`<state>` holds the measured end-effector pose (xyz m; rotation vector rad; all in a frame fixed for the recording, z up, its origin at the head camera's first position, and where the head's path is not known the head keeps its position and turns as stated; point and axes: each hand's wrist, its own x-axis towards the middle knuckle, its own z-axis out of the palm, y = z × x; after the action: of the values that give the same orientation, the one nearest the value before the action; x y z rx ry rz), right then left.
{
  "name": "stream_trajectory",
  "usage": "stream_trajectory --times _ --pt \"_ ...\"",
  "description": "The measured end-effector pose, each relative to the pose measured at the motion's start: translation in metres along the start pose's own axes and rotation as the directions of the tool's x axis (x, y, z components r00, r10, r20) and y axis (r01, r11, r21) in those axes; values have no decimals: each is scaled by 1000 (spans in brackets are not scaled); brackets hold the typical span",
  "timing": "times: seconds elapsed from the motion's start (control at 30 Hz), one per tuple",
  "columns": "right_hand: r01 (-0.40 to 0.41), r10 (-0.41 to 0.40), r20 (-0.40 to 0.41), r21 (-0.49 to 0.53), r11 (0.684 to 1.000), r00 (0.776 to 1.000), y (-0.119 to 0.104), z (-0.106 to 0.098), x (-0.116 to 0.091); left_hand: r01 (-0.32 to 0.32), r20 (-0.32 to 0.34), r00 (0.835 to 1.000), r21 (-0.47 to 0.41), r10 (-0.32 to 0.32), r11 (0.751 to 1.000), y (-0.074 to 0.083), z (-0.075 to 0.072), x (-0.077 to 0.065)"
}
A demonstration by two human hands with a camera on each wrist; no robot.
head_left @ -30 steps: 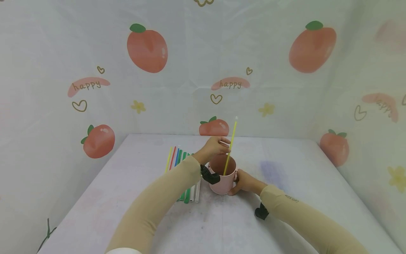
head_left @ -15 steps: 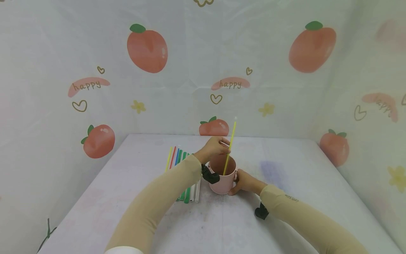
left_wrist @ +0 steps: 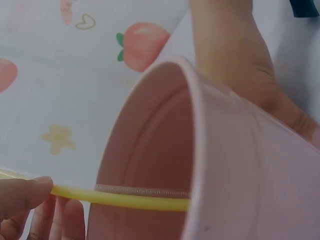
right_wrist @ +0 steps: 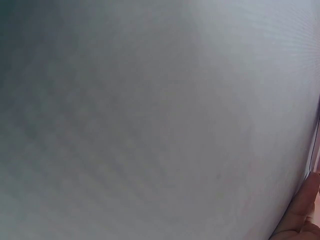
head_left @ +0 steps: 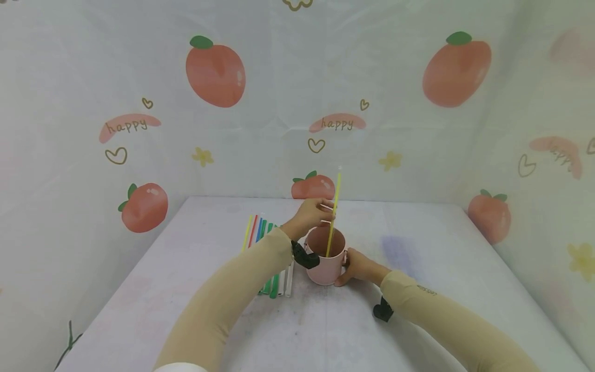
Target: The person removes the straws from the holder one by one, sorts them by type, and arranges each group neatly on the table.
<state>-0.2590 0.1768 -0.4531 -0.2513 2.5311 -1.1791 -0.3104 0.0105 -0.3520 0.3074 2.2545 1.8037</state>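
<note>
A pink bucket [head_left: 324, 270] stands upright on the table in the head view. My left hand [head_left: 312, 213] is above its rim and pinches a yellow straw [head_left: 337, 187] in a clear wrapper. Slightly tilted, the straw reaches down inside the bucket, and its lower end is hidden by the front wall. In the left wrist view, thumb and fingertips [left_wrist: 42, 185] hold the straw [left_wrist: 125, 200] outside the bucket's mouth. My right hand [head_left: 360, 266] grips the bucket's right side, thumb low at the front. Only a little of that hand shows in the right wrist view.
Left of the bucket, several straws [head_left: 274, 285] in yellow, red, blue, green and white lie side by side on the table [head_left: 288, 336], partly under my left forearm. A fruit-printed curtain [head_left: 279, 77] hangs behind the table and along its sides.
The straw's top has swung slightly left and up together with my left hand. My right hand and the bucket have stayed in place.
</note>
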Motion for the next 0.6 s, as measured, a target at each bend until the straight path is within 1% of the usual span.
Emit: stream_trajectory --times 0.17,0.27,0.4,0.5,0.6 --pt "9 -9 4 17 1000 1000 -1 0 -1 -32 -9 999 -35 32 999 0 -7 2" --pt "8 -9 6 22 1000 1000 -2 0 -2 -33 -9 999 -70 33 997 3 -12 2" --pt "33 -34 10 23 999 999 -3 0 -3 -20 -7 1000 -129 19 991 9 -20 1" --pt "54 -54 10 24 998 999 -3 1 -4 -27 -7 1000 -173 26 985 14 -27 0" --pt "46 -46 2 22 999 999 -3 1 -4 -41 -18 999 -213 38 976 20 -34 -2"
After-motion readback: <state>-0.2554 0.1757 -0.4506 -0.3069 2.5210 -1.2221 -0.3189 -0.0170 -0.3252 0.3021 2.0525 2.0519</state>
